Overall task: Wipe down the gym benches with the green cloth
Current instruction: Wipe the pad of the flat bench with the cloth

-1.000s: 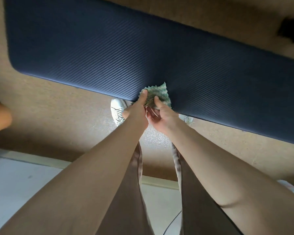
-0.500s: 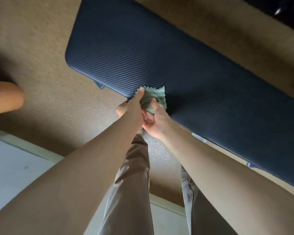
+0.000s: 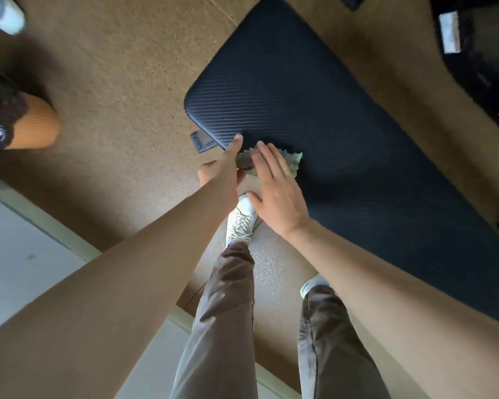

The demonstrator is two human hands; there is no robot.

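Both arms reach fwd & down over brown trousers (image 3: 228,312) and a white shoe (image 3: 241,223). L hand (image 3: 224,168) curls at the bench's near edge w/ thumb out on top, pinching one end of the cloth (image 3: 294,161). R hand (image 3: 277,194) is flat w/ fingers straight & spread, gripping nothing, tips over the cloth. The cloth lies bunched on the bench (image 3: 329,116) near its left corner. Orange roller (image 3: 32,131) on the floor, far left.
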